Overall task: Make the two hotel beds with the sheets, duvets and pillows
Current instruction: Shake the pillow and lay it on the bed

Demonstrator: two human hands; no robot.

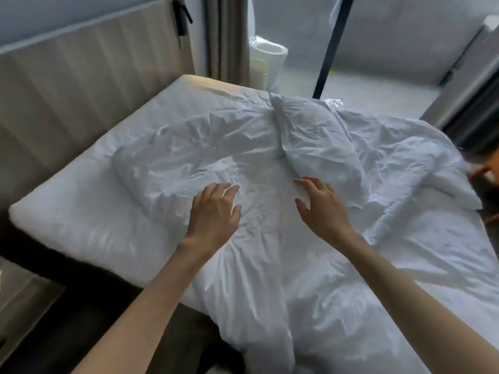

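The left hand point(214, 209) and, at its 3 o'clock, the right hand point(321, 206) are spread and grip nothing. Whether they touch the rumpled duvet point(270, 265) is unclear. It covers the mattress point(67, 222) and is cut off toward 5 o'clock.

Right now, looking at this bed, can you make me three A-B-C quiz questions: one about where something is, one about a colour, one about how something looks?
1. Where is the padded headboard? A) on the picture's left of the bed B) on its right C) lying on it
2. What colour is the duvet? A) red B) white C) green
3. The duvet is: A) smooth B) crumpled C) rolled up

Answers: 1 A, the panel runs along the bed's left edge. 2 B, the cloth is white all over. 3 B, creases cover it.
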